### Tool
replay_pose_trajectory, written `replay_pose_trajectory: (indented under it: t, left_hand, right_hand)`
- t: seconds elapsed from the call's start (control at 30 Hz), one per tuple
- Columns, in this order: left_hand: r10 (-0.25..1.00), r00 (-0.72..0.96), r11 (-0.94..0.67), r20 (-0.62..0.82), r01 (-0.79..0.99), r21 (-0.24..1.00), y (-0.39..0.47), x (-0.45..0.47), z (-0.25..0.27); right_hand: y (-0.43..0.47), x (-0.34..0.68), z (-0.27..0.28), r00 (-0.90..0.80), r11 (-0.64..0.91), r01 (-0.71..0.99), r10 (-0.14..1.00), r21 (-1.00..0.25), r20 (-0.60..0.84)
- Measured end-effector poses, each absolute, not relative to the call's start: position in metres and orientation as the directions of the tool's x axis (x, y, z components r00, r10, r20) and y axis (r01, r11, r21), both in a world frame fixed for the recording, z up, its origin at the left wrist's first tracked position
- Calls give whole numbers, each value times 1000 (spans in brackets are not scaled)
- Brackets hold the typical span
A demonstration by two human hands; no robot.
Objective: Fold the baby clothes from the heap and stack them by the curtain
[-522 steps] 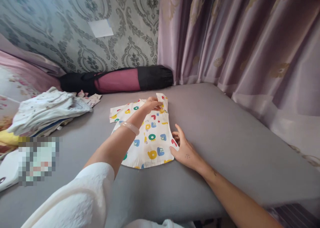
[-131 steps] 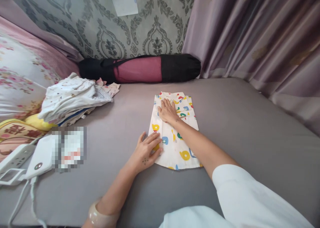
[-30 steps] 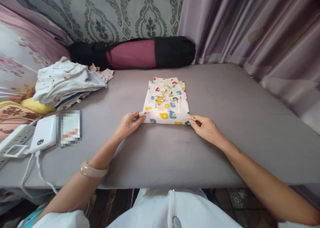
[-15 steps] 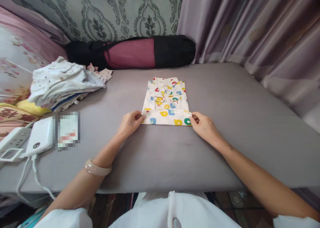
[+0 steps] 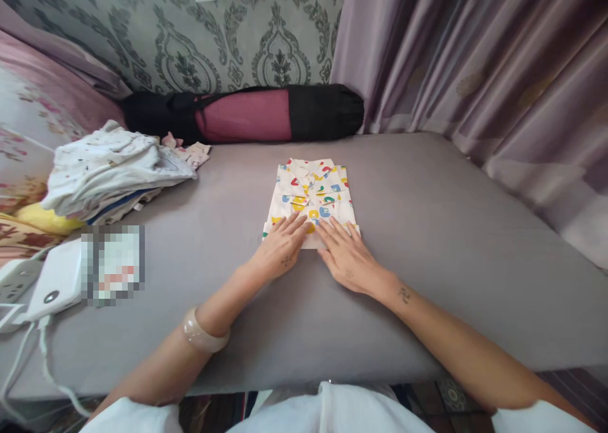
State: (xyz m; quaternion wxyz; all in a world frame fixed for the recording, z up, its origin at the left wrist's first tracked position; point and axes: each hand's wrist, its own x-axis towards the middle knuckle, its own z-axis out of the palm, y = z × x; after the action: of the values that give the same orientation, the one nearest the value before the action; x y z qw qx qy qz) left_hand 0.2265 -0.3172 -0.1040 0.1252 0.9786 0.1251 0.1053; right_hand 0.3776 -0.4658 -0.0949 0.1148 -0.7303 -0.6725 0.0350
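Note:
A white shirt point(image 5: 311, 183) with colourful letter prints lies folded into a neat rectangle, collar at the far end and two pocket flaps facing up. Its bottom is turned up in a band along the near edge. On the left part of that band my left hand point(image 5: 284, 246) lies flat with fingers stretched out. My right hand point(image 5: 349, 256) rests palm down on the right part, fingers spread. Both hands cover much of the band, whose ends show at either side.
The shirt lies on a grey padded surface point(image 5: 451, 249). Folded clothes point(image 5: 118, 167) are stacked at the left, near a white power bank point(image 5: 57, 281) with cables and a blurred-out item point(image 5: 116, 265). A black and maroon long bag point(image 5: 247, 113) lies along the wall; curtains point(image 5: 427, 53) hang right.
Both hands have let go of the band's two corners and moved inward, now lying flat on it. The view has tilted slightly upward.

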Motion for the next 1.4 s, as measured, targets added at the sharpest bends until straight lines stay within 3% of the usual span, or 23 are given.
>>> replay_pose_trajectory:
  t: [0.33,0.57,0.7,0.97,1.17,1.27,1.4]
  left_hand:
    - [342,939,-923,29,329,200,-324,236,-133]
    - [350,935,-915,48,331,229,-322,233,-128]
    - [427,898,-900,107,410,149,-322,227,-121]
    - [451,892,-887,-25,451,101,-319,225,-124]
    - [462,887,-881,6,458,123,-317,223,-117]
    - [487,871,-872,60,480,98,-313,221,-118]
    - [493,870,-865,-2,490,111,-307,219,-124]
  right_hand:
    - [-458,379,-113,33,-42,965,999,-261,-37]
    - [-459,382,-108,38,-57,953,997,-296,-69]
    - [-463,385,-106,99,-110,962,993,-250,-57]
    - [-462,390,-109,95,-117,964,990,-238,-101]
    - [-465,396,-100,97,-141,944,983,-298,-157]
    - [-468,403,-102,160,-190,943,979,-272,-130]
    - [-469,409,-109,184,-215,947,972,-240,-144]
